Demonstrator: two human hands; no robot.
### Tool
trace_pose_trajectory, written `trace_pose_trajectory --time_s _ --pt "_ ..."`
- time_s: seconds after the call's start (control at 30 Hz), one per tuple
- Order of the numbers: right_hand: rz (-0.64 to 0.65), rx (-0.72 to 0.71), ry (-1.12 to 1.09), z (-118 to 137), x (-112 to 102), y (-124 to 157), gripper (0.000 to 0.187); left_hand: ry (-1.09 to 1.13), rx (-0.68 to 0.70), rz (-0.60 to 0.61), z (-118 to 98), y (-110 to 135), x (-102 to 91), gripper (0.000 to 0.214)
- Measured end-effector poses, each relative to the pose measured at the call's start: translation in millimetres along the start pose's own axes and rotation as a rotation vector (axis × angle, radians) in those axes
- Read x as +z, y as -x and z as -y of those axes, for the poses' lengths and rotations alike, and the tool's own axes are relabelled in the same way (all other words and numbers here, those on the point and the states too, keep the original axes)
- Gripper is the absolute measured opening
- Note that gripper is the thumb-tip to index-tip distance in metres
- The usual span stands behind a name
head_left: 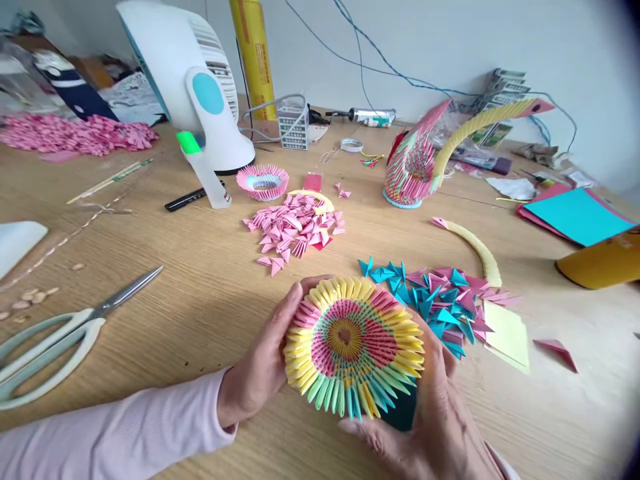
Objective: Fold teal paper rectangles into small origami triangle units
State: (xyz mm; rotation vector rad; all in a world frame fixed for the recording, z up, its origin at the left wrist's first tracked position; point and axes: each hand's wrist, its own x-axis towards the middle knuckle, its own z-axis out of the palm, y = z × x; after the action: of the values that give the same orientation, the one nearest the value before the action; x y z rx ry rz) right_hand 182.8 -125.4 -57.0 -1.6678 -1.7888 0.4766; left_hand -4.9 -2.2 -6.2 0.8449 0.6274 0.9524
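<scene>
Head feed: I log left hand point(263, 360) and right hand point(443, 413) cupped around opposite sides of the modular-origami piece point(367, 337), over the wooden table point(195, 327). Beyond it: pink folded-paper triangles point(287, 230), white fan point(173, 60), yellow roll point(254, 50); its red print I cannot read.

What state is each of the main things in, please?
Paper model: held by left hand and right hand
Scissors: blades shut, lying flat
Bottle: standing, cap on
Fan: standing; running or not, unclear
Black pen: lying down
Paper swan: standing upright
Pink pieces: loosely heaped
</scene>
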Motion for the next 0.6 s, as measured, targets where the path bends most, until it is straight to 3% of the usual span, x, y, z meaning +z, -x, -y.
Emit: trace_pose_trajectory --time_s 0.07,0.13,0.4,0.6 --pt "-0.083 -0.047 -0.117 26 -8 -37 0.094 0.076 -0.017 0.069 -2 -1 0.6 0.042" --pt "-0.132 -0.029 -0.187 39 -11 -50 0.092 0.126 -0.030 0.126 -2 -3 -0.2 0.042" --pt "-0.204 -0.056 -0.207 24 -11 -36 0.090 0.156 -0.254 0.266 -8 -6 -11.1 0.035" --pt "-0.231 -0.106 -0.258 31 -12 -36 0.089 0.207 -0.480 0.252 -19 -8 -11.8 0.030"
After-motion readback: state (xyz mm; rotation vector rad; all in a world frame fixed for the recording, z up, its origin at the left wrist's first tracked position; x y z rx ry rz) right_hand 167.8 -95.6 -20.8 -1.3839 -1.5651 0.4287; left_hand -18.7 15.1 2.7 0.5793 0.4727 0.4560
